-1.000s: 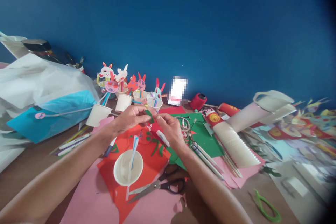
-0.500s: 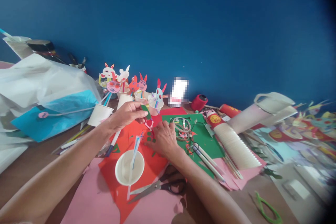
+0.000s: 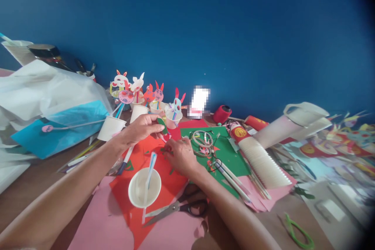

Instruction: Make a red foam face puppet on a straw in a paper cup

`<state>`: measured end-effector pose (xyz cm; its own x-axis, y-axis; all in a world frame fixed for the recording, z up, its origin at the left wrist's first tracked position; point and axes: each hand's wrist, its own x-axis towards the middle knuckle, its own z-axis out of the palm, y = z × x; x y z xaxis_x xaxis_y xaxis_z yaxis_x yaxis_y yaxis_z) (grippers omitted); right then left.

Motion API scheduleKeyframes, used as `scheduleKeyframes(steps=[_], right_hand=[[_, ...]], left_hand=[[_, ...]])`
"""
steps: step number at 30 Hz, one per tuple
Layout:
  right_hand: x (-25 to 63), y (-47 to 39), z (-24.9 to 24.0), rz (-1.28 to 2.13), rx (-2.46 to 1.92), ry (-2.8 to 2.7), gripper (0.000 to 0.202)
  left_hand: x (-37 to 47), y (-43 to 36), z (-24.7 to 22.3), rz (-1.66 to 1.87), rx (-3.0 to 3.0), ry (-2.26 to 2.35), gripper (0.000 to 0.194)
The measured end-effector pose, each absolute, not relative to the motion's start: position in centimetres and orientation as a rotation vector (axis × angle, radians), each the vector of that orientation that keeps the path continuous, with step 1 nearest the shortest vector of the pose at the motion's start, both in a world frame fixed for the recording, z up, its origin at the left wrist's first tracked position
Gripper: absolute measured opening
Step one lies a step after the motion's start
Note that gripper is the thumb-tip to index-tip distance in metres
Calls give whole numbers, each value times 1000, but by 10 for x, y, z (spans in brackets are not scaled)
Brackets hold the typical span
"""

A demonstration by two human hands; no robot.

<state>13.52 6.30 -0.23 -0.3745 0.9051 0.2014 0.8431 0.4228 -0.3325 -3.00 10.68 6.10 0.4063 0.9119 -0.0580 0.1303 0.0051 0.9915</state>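
Observation:
Between the thumb and fingers of my left hand (image 3: 143, 128), raised over the red-orange paper (image 3: 168, 179), is a green paper cutout (image 3: 162, 125). A small pink-and-white piece shows just below it. My right hand (image 3: 184, 157) rests low on the same paper, fingertips drawn together beside small green scraps; whether they pinch one is too small to tell. Nearer to me stands a white paper cup (image 3: 134, 197) with a blue-and-white straw (image 3: 150, 170) in it. Open scissors (image 3: 165, 213) with dark handles lie by my right forearm.
Behind my hands, several cups hold paper animal faces, including a rabbit (image 3: 177, 104). Green paper (image 3: 234, 164) lies right, bearing a tape ring and pens. Stacked cups (image 3: 263, 160) and a pitcher (image 3: 281, 127) lie beyond. Plastic bags (image 3: 49, 86) fill the left; a blue wall stands behind.
My right hand's fingers have gone from spread over the green scraps to drawn together, the hand shifting slightly left. My left hand stays in place, the green cutout turned a little.

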Motion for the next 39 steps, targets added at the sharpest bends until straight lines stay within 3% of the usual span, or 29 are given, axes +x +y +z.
scheduleKeyframes(steps=[6,21,27,33,39], right_hand=[[148,64,27,456,-1370,-2155,11],[161,62,51,505,-1392,-2093,13],[166,71,51,977,-1134,-1515,41],[159,76,39,1301,-1000,-1259,27],[159,79,30,1137,-1125,-1302,26]], left_hand=[[-27,107,55,844,1485,1002,12],[-21,99,56,721,1857,937,7],[-21,105,53,946,1605,943,10],[-17,102,54,1096,1331,891,13],[-11,98,54,1057,1207,907,15]])
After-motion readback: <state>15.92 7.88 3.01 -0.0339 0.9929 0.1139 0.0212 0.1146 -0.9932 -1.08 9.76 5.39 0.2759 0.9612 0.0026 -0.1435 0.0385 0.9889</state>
